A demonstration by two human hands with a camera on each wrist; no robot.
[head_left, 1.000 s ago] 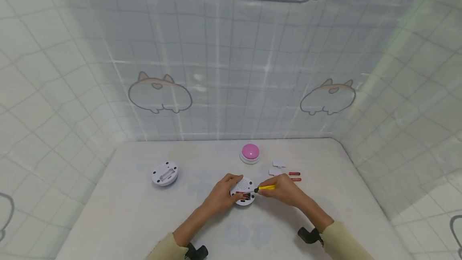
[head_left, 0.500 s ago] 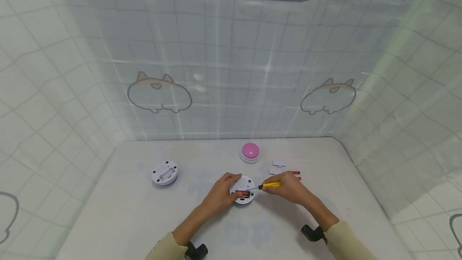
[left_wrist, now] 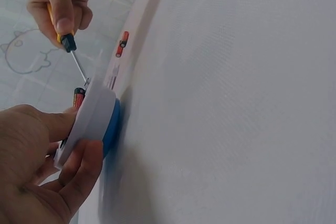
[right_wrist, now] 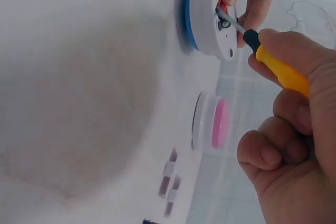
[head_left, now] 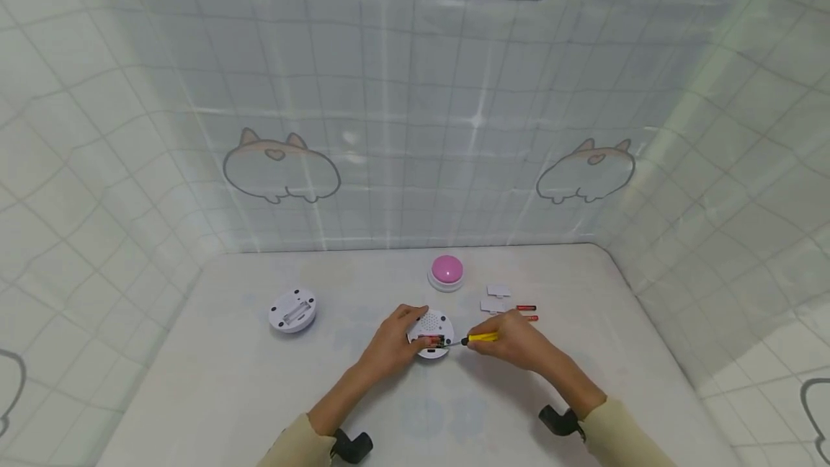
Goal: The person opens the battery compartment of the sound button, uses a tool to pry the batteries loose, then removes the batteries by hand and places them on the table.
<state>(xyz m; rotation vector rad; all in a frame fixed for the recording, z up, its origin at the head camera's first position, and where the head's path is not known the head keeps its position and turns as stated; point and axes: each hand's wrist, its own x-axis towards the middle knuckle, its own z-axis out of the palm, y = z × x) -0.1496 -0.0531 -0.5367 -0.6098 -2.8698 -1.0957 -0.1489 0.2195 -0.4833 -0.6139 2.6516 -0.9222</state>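
Observation:
My left hand grips a round white push-button unit, base up, with the thumb over its open battery compartment. A blue dome shows on its underside in the left wrist view. Red-and-black batteries lie in the compartment; one has an end sticking up there. Between thumb and fingers my right hand holds a screwdriver with a yellow and black handle. Its metal tip reaches the compartment's right end, by the battery ends. Exact contact is too small to tell.
A second white unit lies base up at left, its compartment uncovered. Behind the hands stands a pink-topped button. Two white battery covers and two loose red batteries lie beyond the right hand. Patterned sheeting walls the table's back and sides.
The screwdriver's tip has dropped from the compartment's upper side to its right end. The right hand has shifted slightly; the left hand keeps its grip on the unit.

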